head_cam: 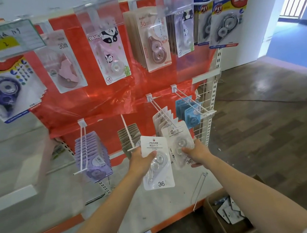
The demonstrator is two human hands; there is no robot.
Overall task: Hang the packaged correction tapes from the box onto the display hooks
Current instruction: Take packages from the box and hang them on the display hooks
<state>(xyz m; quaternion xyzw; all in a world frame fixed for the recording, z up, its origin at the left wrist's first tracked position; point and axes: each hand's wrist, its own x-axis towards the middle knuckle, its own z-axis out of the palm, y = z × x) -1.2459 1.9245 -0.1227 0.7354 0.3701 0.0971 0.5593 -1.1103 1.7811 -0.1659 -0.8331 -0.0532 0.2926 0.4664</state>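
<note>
Purple packs (93, 154) and beige packs (130, 138) crowd the lower hooks beside the white hook (163, 113), at whose tip the right hand (196, 152) grips one white pack (180, 144), the left hand (140, 161) pinching another (156, 162) just left, with the box (229, 221) below the shelf's right corner.

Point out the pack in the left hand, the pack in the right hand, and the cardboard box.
left-hand pack (156, 162): head view, middle of its card.
right-hand pack (179, 142): head view, clear blister.
cardboard box (212, 217): head view, left wall.
</note>
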